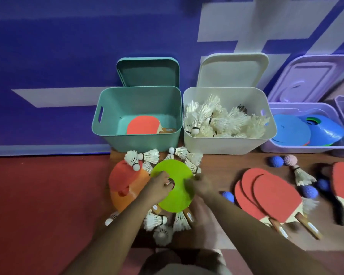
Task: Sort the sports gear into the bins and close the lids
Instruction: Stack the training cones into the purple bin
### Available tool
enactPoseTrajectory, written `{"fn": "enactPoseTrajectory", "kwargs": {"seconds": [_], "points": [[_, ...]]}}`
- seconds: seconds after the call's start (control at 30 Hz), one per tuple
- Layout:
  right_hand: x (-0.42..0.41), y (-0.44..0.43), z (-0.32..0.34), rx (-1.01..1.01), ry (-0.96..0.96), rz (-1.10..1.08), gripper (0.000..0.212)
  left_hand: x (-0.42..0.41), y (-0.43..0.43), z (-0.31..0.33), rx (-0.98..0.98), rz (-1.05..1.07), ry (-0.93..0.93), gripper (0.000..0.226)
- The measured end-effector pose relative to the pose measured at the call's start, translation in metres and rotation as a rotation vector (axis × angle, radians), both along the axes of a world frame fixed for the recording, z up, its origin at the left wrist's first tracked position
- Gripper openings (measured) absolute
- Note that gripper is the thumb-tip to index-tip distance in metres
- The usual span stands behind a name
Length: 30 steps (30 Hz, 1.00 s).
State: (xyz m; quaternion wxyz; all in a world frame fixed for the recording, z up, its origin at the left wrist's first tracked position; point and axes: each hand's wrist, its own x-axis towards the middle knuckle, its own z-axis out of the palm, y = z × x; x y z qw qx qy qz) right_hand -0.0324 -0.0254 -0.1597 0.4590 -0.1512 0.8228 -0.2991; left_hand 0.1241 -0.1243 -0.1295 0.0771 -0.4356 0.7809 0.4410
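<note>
Item: green disc (175, 197), flat, with centre hole. Position: left end of the surface, overlapping orange discs (125, 187), ringed by loose shuttlecocks (147, 155), just in front of the teal bin (139, 139) and white bin (216, 143).

Handling, by judgement: light, thin, bendy plastic, slick-faced, not fragile. Best hold at the hole's rim or the outer edge.

Left hand (160, 186): forearm in from below, fingers curled into the hole, gripping its edge.

Right hand (199, 186): at the disc's right edge, blurred; grip or no grip impossible to tell.

Likely destination: purple bin (306, 148), far right corner, holding blue discs (290, 130). Lids (147, 70) off, propped behind.
</note>
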Motion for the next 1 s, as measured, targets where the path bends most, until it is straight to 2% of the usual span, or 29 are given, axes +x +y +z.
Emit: {"fn": "enactPoseTrajectory", "kwargs": {"seconds": [0.1,0.2,0.33,0.43,0.57,0.7,0.8,0.83,0.9,0.97,1.0], "points": [[0.002,0.007,0.006,-0.055,-0.053,-0.135,0.009,-0.004,0.001,-0.005,0.0,-0.053,0.024,0.037],[0.007,0.013,0.021,-0.133,-0.193,-0.216,0.007,-0.005,0.004,-0.001,0.072,0.019,0.069,0.033],[0.009,0.019,0.045,-0.418,-0.32,-0.29,0.011,-0.008,0.002,0.014,0.171,0.195,0.25,0.016],[0.006,0.02,0.067,-0.57,-0.258,-0.208,0.015,-0.013,-0.002,0.035,0.272,0.333,0.421,0.014],[0.009,0.021,0.091,-0.636,-0.069,0.003,0.018,-0.021,-0.008,0.059,0.399,0.443,0.552,0.041],[0.019,0.014,0.103,-0.617,0.096,0.261,0.014,-0.025,-0.007,0.075,0.423,0.415,0.563,0.053],[0.019,0.012,0.115,-0.555,0.054,0.308,0.006,-0.021,-0.011,0.086,0.365,0.4,0.514,0.051],[0.018,0.012,0.121,-0.545,0.03,0.289,0.006,-0.019,-0.013,0.089,0.339,0.377,0.503,0.048],[0.013,0.009,0.133,-0.571,-0.095,0.133,0.022,-0.014,-0.016,0.094,0.286,0.289,0.512,0.045],[0.006,0.001,0.146,-0.611,-0.249,-0.047,0.043,-0.008,-0.017,0.094,0.194,0.141,0.523,0.055],[0.002,-0.003,0.152,-0.613,-0.262,-0.098,0.048,-0.006,-0.016,0.095,0.118,0.048,0.475,0.063]]}}
